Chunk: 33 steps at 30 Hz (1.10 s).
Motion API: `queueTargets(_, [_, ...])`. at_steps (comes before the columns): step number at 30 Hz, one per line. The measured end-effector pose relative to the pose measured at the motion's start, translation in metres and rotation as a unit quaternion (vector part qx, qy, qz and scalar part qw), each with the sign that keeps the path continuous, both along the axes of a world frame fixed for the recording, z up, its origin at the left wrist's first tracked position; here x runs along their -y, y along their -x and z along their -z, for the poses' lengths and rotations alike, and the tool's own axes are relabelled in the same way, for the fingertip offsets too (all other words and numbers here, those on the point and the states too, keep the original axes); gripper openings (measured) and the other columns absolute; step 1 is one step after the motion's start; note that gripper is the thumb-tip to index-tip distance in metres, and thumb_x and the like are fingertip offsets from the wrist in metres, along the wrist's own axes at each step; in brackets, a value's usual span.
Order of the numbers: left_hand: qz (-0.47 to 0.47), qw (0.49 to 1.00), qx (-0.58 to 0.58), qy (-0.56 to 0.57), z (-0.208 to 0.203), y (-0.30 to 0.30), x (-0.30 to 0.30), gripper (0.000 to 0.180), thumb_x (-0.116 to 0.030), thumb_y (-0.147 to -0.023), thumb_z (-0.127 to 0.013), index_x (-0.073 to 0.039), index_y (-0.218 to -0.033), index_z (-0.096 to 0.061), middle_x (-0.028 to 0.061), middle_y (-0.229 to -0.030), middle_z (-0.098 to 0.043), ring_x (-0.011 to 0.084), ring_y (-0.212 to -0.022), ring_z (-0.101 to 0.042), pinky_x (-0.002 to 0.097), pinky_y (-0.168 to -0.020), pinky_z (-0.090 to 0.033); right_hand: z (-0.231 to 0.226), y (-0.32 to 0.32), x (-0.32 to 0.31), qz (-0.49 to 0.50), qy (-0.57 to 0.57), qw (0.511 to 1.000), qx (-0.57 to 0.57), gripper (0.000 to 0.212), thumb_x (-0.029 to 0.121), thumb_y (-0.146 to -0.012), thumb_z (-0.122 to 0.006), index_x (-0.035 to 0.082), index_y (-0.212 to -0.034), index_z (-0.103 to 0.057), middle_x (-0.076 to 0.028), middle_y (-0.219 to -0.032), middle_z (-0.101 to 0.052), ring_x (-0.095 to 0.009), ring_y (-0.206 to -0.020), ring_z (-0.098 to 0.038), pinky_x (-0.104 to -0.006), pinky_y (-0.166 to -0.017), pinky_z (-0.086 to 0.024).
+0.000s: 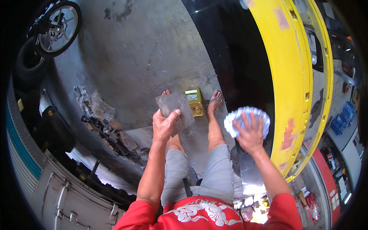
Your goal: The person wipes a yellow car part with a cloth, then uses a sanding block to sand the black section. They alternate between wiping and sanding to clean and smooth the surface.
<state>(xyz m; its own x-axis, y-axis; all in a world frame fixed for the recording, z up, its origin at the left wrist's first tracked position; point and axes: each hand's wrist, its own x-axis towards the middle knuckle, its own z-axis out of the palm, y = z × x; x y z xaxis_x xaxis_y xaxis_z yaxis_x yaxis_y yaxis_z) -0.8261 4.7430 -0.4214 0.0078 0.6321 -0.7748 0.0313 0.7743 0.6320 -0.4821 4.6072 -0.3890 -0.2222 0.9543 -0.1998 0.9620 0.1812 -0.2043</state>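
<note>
In front of my body, my left hand (165, 124) pinches a thin grey rectangular sheet that looks like sandpaper (175, 111) between thumb and fingers. Off to the right, my right hand (249, 134) is spread over a bunched white and blue cloth (232, 122), which it holds palm down. The cloth overlaps a glossy black panel (234, 50); whether it presses on that surface I cannot tell. Just right of the black panel stands a long curved yellow body part (285, 73) with pinkish patches along it.
A square green and gold paint can (194, 103) is between my feet. Scrap parts and crumpled plastic (101, 111) lie on the floor at left. A motorcycle wheel (59, 28) is at the far left, and blue water bottles (341, 120) are at the far right.
</note>
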Motion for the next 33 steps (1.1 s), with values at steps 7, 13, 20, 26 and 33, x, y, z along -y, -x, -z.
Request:
queueTargets(7, [-0.017, 0.999, -0.026, 0.014, -0.003, 0.031, 0.008, 0.027, -0.013, -0.098, -0.083, 0.001, -0.119, -0.076, 0.0036, -0.106, -0.079, 0.0128, -0.092, -0.071, 0.0314, -0.086, -0.057, 0.058, 0.024, -0.188, -0.108, 0.005, 0.994, -0.026, 0.058, 0.035, -0.095, -0.072, 0.028, -0.153, -0.069, -0.005, -0.179, -0.041, -0.033, -0.168, -0.029, -0.0609, -0.136, -0.017])
queueTargets(13, [-0.053, 0.997, -0.047, -0.029, 0.004, 0.049, 0.015, 0.019, -0.010, -0.098, -0.081, 0.000, -0.114, -0.077, 0.0028, -0.100, -0.079, 0.0120, -0.087, -0.070, 0.0312, -0.082, -0.057, 0.103, 0.064, -0.370, -0.110, -0.138, 0.984, 0.006, 0.057, 0.039, -0.102, -0.058, 0.015, -0.153, -0.066, -0.019, -0.169, -0.052, -0.040, -0.162, -0.038, -0.0597, -0.136, -0.019])
queueTargets(20, [-0.081, 0.995, 0.049, 0.039, -0.001, 0.034, 0.025, 0.020, -0.010, -0.100, -0.081, 0.000, -0.118, -0.077, 0.0027, -0.106, -0.079, 0.0125, -0.093, -0.072, 0.0312, -0.085, -0.058, -0.010, 0.021, 0.002, -0.127, 0.253, 0.958, 0.055, 0.078, 0.036, -0.088, -0.079, 0.034, -0.164, -0.057, -0.007, -0.180, -0.039, -0.038, -0.169, -0.027, -0.0664, -0.136, -0.013])
queueTargets(26, [-0.023, 0.997, 0.063, 0.040, -0.012, 0.023, -0.002, 0.024, -0.019, -0.103, -0.082, 0.000, -0.116, -0.079, 0.0017, -0.102, -0.079, 0.0117, -0.091, -0.070, 0.0307, -0.080, -0.056, 0.024, 0.024, -0.106, -0.079, 0.100, 0.992, 0.004, 0.068, 0.031, -0.091, -0.072, 0.033, -0.159, -0.064, -0.008, -0.182, -0.035, -0.037, -0.171, -0.023, -0.0646, -0.136, -0.009])
queueTargets(33, [-0.007, 0.998, -0.041, -0.052, 0.022, -0.023, -0.047, 0.033, -0.023, -0.096, -0.086, 0.003, -0.115, -0.078, 0.0075, -0.100, -0.081, 0.0184, -0.090, -0.074, 0.0355, -0.085, -0.059, 0.107, 0.053, -0.372, -0.095, -0.139, 0.984, 0.062, 0.054, 0.036, -0.107, -0.061, 0.029, -0.161, -0.059, -0.006, -0.178, -0.043, -0.033, -0.167, -0.031, -0.0597, -0.135, -0.020])
